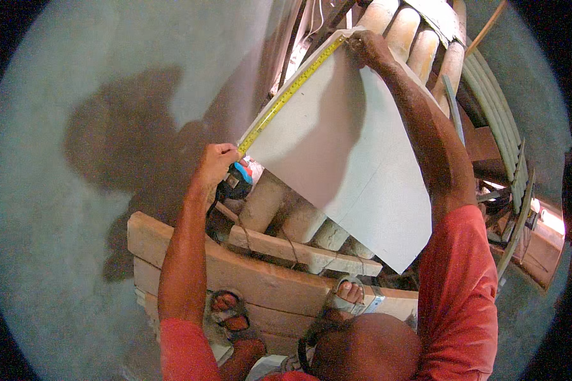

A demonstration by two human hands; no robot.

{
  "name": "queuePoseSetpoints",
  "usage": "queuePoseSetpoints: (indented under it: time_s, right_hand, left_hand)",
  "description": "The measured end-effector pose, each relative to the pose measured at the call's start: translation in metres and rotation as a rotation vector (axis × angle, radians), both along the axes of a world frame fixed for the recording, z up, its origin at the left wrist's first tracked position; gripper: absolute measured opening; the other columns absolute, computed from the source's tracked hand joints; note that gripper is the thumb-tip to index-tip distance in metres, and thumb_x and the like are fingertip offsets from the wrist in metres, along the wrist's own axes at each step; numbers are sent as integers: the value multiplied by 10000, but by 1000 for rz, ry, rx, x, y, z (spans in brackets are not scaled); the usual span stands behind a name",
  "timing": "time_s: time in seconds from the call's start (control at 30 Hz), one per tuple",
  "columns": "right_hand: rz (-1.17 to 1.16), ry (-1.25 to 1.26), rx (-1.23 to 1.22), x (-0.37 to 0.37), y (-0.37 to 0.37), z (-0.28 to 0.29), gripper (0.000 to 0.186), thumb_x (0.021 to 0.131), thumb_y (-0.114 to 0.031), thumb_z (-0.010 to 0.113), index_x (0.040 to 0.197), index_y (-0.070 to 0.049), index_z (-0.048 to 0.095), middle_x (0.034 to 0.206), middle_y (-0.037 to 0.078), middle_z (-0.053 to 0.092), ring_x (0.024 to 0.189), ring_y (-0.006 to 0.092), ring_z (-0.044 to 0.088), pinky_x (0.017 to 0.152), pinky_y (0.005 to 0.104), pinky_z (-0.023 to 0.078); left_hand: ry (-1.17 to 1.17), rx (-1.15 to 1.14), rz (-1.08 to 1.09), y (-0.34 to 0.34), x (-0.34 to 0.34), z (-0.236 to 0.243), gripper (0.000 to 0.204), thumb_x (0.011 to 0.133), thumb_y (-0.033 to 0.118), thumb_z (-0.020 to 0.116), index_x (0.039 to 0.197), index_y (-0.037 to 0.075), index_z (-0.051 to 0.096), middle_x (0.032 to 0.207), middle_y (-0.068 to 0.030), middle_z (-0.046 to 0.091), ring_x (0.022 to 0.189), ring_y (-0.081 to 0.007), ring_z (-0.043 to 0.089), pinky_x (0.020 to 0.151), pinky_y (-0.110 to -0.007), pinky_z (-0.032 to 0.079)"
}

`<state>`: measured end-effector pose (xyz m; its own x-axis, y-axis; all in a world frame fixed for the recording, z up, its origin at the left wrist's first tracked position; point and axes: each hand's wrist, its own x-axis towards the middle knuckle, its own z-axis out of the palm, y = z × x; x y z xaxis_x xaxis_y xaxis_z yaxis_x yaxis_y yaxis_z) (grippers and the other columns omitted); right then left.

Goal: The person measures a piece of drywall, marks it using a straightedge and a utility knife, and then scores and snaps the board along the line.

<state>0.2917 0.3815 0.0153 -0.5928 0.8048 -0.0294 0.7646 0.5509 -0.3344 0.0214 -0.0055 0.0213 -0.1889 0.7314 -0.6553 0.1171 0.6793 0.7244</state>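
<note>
A white flat sheet (311, 140) with angled corners lies over a row of thick rounded tubes. Along its left edge a yellow measuring tape (292, 94) is stretched straight. My left hand (220, 162) pinches the tape at the sheet's near left corner. The black and blue tape measure case (237, 183) hangs just under those fingers. At the far corner, my right hand (366, 48) has its fingers closed over the tape's other end and the sheet's edge. A faint line runs across the sheet's right part, and my arm's shadow falls over its middle.
Stacked wooden planks (248, 267) stand below the sheet, with my sandalled feet on them. Rounded tubes (403, 32) stick out beyond the far edge. Long ribbed strips (495, 101) curve down the right side. A grey-blue wall (76, 76) fills the left.
</note>
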Motion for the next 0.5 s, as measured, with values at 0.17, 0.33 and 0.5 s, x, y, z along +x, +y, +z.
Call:
queuePoseSetpoints:
  time_s: [0.17,0.33,0.5]
  right_hand:
    - [-221,399,-37,49,-37,16,402,947,-341,489,1055,-8,687,983,228,687,883,372,675,809,446,504]
    - [-461,452,-311,155,-111,45,425,941,-358,547,1082,30,644,802,117,667,690,176,631,628,320,492]
    - [-667,366,-359,277,-182,52,454,934,-410,564,1097,2,658,765,73,650,622,116,572,568,290,464]
  left_hand:
    - [-40,68,40,-10,-1,1,177,907,144,549,928,0,649,790,-75,680,664,-146,627,635,-286,517]
    - [-180,102,153,-44,-16,27,357,871,106,549,1214,9,532,756,-78,647,658,-133,582,638,-278,486]
    - [4,162,60,-80,-14,67,836,860,129,643,1527,90,141,750,-40,594,658,-125,553,655,-277,485]
